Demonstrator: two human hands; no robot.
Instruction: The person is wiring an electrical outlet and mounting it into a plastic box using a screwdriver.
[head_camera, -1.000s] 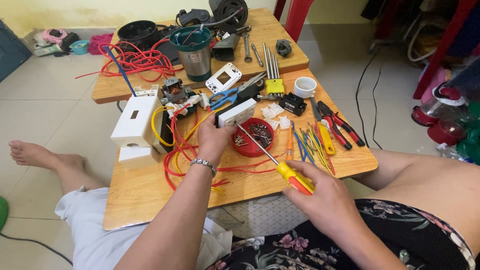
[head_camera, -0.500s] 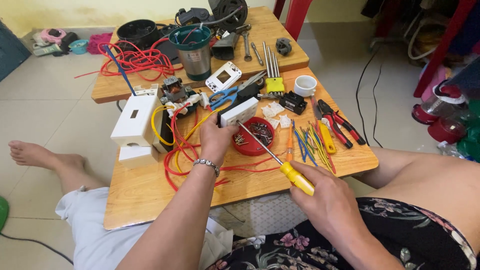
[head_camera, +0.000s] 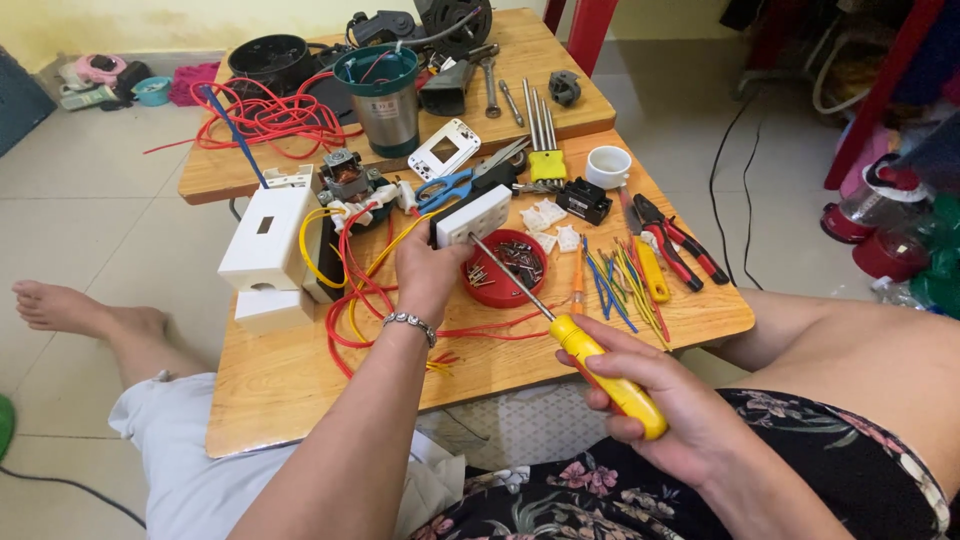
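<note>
At frame centre the left hand (head_camera: 428, 272) grips a socket plate (head_camera: 472, 216), tilted above the near table (head_camera: 300, 380). The right hand (head_camera: 650, 400), lower right, holds a screwdriver (head_camera: 580, 340) whose tip meets the plate. Under the shaft sits a dish of screws (head_camera: 505, 270). Left of the hand stands a box (head_camera: 265, 240); right of the dish lie pliers (head_camera: 680, 240). A cup (head_camera: 607, 166) sits behind them. On the far table (head_camera: 560, 115), upper centre, stands a canister (head_camera: 385, 95).

We hold a white socket block (head_camera: 472, 217) in our left hand (head_camera: 428, 268); our right hand (head_camera: 655, 395) presses a yellow-handled screwdriver (head_camera: 560, 328) against it above the red dish of screws (head_camera: 503, 267).
</note>
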